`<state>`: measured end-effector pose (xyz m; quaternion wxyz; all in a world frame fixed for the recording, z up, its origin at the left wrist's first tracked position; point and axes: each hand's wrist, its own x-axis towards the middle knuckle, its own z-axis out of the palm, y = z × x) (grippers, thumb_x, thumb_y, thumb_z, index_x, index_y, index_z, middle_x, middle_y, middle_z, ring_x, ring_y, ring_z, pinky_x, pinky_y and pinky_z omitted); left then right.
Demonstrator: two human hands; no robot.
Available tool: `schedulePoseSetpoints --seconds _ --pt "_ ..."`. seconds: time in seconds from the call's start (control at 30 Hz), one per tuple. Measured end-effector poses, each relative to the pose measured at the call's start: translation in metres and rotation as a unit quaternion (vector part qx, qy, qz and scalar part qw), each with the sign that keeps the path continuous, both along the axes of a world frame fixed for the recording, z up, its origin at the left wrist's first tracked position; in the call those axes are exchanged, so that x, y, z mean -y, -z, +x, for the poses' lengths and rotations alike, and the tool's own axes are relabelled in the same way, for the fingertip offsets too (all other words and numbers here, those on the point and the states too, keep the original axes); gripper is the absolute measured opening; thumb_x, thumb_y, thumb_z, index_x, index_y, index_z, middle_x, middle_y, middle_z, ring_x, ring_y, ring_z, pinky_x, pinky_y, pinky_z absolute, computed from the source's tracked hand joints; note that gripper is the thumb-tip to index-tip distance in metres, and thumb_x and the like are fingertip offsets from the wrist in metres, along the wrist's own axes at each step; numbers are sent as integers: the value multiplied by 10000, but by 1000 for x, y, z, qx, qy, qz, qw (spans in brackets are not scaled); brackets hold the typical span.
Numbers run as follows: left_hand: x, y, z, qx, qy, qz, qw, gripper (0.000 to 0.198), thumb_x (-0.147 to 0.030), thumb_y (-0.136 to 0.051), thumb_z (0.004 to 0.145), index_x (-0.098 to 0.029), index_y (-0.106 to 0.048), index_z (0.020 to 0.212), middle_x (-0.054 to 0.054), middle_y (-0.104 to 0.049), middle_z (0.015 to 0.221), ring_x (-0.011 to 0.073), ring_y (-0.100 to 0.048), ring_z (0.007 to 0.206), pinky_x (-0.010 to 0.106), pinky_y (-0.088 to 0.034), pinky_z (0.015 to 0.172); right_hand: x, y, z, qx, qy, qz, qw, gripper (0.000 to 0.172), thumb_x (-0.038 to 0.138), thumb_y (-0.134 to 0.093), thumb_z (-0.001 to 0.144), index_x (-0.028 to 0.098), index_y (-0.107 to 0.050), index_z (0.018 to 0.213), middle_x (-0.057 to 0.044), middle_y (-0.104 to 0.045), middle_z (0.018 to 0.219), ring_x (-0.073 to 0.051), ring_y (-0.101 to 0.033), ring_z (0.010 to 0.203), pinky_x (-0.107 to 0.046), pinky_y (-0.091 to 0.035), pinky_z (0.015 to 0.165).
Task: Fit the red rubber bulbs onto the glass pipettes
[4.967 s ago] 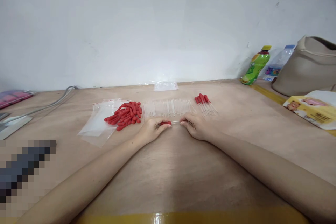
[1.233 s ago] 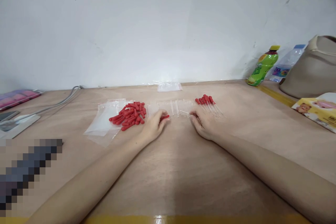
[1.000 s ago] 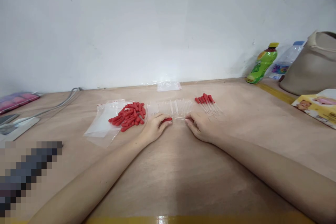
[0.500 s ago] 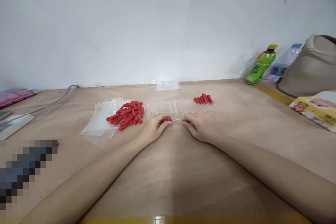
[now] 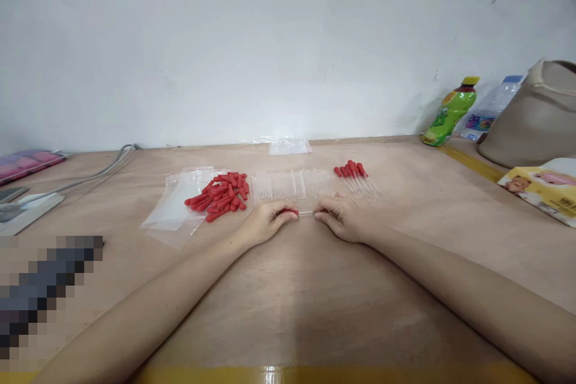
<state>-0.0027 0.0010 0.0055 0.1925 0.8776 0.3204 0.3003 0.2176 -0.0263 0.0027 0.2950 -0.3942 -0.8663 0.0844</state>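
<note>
My left hand (image 5: 270,219) is closed around a red rubber dropper bulb (image 5: 293,212), most of it hidden by the fingers. A thin clear glass tube (image 5: 306,213) runs level from the bulb's open end to my right hand (image 5: 342,218), which pinches its other end. Just beyond my hands lies a row of clear glass tubes (image 5: 292,184). To the left is a heap of loose red bulbs (image 5: 225,193). On the right, several droppers with red bulbs fitted (image 5: 353,174) lie side by side.
Clear plastic bags (image 5: 173,204) lie under and beside the bulb heap. A small bag (image 5: 288,147) rests by the wall. At the right stand a green bottle (image 5: 452,111), a clear bottle (image 5: 492,105) and a beige bag (image 5: 535,120), near a yellow packet (image 5: 540,189). A cable (image 5: 99,174) runs at the left.
Both hands have come slightly nearer me with the bulb and tube. Less of the red bulb shows past my left fingers, and the visible stretch of tube is a little shorter.
</note>
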Motion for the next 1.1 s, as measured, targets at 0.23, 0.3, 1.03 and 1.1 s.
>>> schedulePoseSetpoints --seconds 0.23,0.3,1.03,1.1 --pt "-2 1 0 10 -22 -10 1000 186 -305 -516 811 -180 -642 867 9 -675 805 124 -604 709 220 -459 643 3 -1 -6 -5 61 -2 998 124 208 -465 822 187 -578 778 15 -605 682 -106 -502 611 -285 -306 717" --pt "-2 1 0 9 -27 -13 1000 192 -314 -521 807 -177 -643 865 8 -675 799 122 -601 701 216 -456 633 2 -1 -7 -7 66 -12 998 130 211 -468 823 190 -587 776 23 -613 682 -98 -499 600 -286 -295 728" --pt "-4 0 -1 5 -37 21 999 205 -319 -579 767 -178 -636 904 17 -676 826 134 -607 723 232 -465 663 -3 -3 -3 5 50 -13 999 112 225 -445 838 175 -542 864 -32 -608 820 -145 -526 762 -260 -352 689" --pt "-3 1 -1 12 -26 15 999 197 -314 -566 779 -177 -644 897 18 -677 834 131 -610 734 229 -469 673 -4 -2 -1 -6 33 14 999 102 206 -447 833 169 -542 830 -40 -600 815 -144 -524 763 -259 -360 687"
